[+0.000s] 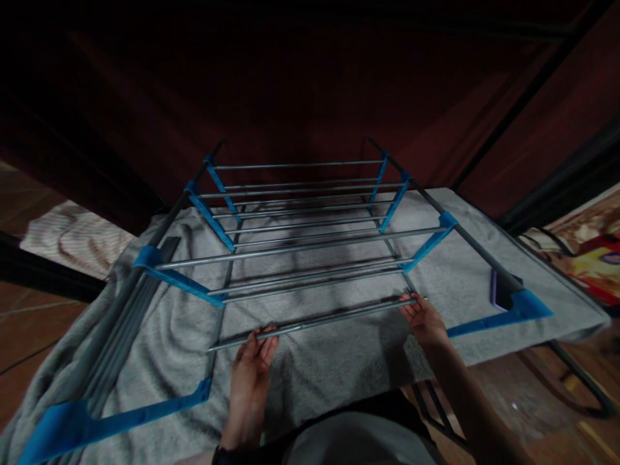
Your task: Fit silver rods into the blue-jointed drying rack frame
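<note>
My left hand (252, 361) grips a grey metal rod (329, 318) near its left end, fingers curled around it. Close to the rod's other end, my right hand (422, 315) has its fingers closed on the same rod. The rod lies level across the near part of a rack frame, between the two nearest blue brackets: the left blue bracket (140, 416) and the right blue bracket (508, 316). Farther back, several rods such as a crossbar (300, 250) span between blue plastic brackets on dark side poles.
A grey blanket (334, 361) covers the table under the rack. Several loose grey rods (123, 342) lie on the left side. A phone (501, 290) rests on the blanket at the right, partly behind a pole. A dark red curtain (300, 84) hangs behind.
</note>
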`<state>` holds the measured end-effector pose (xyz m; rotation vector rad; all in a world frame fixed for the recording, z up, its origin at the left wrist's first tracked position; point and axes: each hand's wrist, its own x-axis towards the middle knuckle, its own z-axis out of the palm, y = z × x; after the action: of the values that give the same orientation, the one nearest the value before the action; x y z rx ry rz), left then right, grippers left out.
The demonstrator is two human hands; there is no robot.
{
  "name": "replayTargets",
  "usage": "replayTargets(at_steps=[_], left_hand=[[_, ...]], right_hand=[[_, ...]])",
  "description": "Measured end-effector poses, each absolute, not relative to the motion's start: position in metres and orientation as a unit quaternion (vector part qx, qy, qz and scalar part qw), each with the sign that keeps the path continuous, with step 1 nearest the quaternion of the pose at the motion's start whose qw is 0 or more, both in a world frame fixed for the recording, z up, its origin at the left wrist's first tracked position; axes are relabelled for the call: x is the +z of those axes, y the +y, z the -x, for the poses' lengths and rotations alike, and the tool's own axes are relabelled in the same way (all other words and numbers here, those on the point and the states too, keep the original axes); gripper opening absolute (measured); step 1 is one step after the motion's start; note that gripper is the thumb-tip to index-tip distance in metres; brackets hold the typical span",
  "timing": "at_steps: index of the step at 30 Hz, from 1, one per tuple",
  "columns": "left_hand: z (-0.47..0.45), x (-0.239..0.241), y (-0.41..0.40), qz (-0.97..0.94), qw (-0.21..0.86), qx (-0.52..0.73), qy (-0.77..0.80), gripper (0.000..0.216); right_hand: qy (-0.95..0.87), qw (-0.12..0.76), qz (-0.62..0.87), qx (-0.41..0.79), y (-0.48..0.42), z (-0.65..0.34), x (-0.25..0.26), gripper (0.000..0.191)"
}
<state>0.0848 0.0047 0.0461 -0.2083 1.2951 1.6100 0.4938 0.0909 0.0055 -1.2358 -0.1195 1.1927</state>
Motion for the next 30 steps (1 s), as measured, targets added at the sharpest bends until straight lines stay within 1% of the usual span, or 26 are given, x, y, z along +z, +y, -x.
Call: replayTargets(at_steps=[8,19,24,30], left_hand=[[-0.103,0.038,0.002,0.082,0.521,0.671,0.522,0.009],[-0.117,0.037,0.001,0.071,0.557,0.661,0.498,0.021],[-0.120,0.040,0.004,0.075,0.554,0.656,0.507,0.017],[-0.122,0.042,0.004,0.076,0.553,0.651,0.515,0.018]], right_hand=[[-0.063,0.643,0.549,0.531,0.087,-0.488,0.003,0.006],[-0.057,0.626,0.553,0.547,0.082,-0.480,0.004,0.003],[-0.078,0.623,0.534,0.567,0.079,-0.476,-0.001,0.012],[-0.098,0.611,0.543,0.568,0.077,-0.470,-0.008,0.018]])
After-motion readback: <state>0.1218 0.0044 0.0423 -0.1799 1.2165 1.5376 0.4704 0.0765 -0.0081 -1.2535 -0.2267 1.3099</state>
